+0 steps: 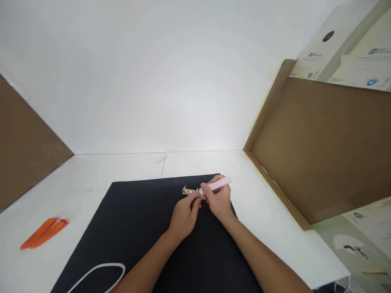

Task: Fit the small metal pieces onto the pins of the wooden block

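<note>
Where left grip [185,215] meets right grip [217,199], left pinches one small tan piece [188,191], right wraps one pale pink stick [217,184]

A pale pink plastic stick [217,184] lies tilted in the right hand [218,199], its end just beside a small tan strip [188,191] with metal fittings.

The only view comes from a camera worn on the person's head, facing forward and down. The left hand [184,216] and right hand [217,199] sit low and central in the frame, fairly near the lens, over a black mat [137,211] on the tabletop [45,211]. A white wall [152,81] fills the upper half, with a cardboard panel [317,146] at right.
</note>
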The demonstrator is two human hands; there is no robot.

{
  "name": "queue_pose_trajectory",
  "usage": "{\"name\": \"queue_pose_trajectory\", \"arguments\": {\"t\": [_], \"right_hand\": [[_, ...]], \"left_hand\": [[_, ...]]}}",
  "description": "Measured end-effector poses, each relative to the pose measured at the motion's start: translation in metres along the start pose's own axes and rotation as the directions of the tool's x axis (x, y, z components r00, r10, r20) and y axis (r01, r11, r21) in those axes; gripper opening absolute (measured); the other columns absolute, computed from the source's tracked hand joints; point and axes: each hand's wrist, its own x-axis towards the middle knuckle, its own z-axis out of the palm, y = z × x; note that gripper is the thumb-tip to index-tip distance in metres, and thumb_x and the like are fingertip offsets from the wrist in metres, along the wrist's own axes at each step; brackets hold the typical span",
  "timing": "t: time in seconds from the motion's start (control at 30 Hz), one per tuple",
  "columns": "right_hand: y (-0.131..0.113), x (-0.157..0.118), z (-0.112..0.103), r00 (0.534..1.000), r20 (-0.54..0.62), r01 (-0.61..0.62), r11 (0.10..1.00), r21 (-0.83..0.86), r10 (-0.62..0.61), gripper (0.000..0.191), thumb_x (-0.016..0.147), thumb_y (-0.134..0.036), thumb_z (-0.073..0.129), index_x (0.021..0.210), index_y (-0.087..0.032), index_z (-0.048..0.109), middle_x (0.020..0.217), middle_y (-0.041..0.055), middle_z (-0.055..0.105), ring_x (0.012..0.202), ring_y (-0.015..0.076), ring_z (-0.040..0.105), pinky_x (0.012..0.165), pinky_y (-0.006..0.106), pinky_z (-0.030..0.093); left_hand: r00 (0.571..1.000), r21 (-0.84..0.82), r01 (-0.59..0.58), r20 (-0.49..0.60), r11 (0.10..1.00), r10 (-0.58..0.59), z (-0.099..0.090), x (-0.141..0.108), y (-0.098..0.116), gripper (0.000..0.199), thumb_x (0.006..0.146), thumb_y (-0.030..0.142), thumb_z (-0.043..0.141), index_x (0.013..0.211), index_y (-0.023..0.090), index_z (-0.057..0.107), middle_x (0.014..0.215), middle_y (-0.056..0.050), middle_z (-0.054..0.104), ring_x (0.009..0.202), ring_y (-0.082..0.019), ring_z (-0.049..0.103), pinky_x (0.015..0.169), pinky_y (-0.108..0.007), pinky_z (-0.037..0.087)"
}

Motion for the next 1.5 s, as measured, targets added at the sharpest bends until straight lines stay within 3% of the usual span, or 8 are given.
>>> {"name": "queue_pose_trajectory", "arguments": {"t": [0.37, 0.6, 1.07, 1.5], "right_hand": [[0.001, -0.004, 0.001, 1.000, 0.005, -0.011, 1.000, -0.022, 0.011, 0.033, 0.078, -0.029, 0.073, 0.088, -0.024, 0.042, 0.062, -0.0070, 0.059, 0.044, 0.0105, 0.054, 0.040, 0.020, 0.042], [0.003, 0.004, -0.002, 0.999, -0.049, 0.009, 1.000, -0.003, -0.009, 0.035, 0.078, -0.029, 0.074, 0.085, -0.024, 0.041, 0.056, -0.0095, 0.056, 0.040, 0.0092, 0.050, 0.040, 0.020, 0.041], [-0.003, -0.007, 0.002, 1.000, -0.010, -0.006, 0.999, -0.054, 0.005, 0.033, 0.078, -0.030, 0.074, 0.087, -0.023, 0.043, 0.065, -0.0058, 0.061, 0.043, 0.0094, 0.053, 0.038, 0.019, 0.041], [-0.002, 0.002, -0.001, 0.998, -0.059, 0.025, 0.999, -0.034, -0.027, 0.035, 0.078, -0.032, 0.075, 0.085, -0.024, 0.041, 0.056, -0.0093, 0.056, 0.040, 0.0096, 0.050, 0.040, 0.020, 0.041]], "left_hand": [[1.000, 0.009, -0.004, 0.009, 1.000, 0.004, 0.002, 0.000, -0.002, 0.022, 0.095, 0.027, 0.043, 0.090, 0.021, 0.063, 0.078, -0.001, 0.068, 0.071, -0.017, 0.061, 0.068, -0.025, 0.042], [1.000, 0.005, 0.009, -0.003, 1.000, -0.009, -0.001, 0.000, -0.001, 0.023, 0.095, 0.026, 0.043, 0.097, 0.022, 0.066, 0.076, 0.001, 0.067, 0.068, -0.015, 0.060, 0.066, -0.025, 0.040], [0.999, -0.053, 0.020, -0.031, 0.998, -0.021, 0.000, 0.001, 0.003, 0.023, 0.095, 0.027, 0.042, 0.086, 0.019, 0.062, 0.075, 0.000, 0.066, 0.067, -0.015, 0.059, 0.065, -0.024, 0.040], [0.998, -0.062, 0.038, -0.042, 0.997, -0.040, 0.000, 0.001, -0.001, 0.024, 0.095, 0.028, 0.044, 0.098, 0.020, 0.066, 0.079, -0.001, 0.067, 0.070, -0.015, 0.060, 0.067, -0.025, 0.042]]}}
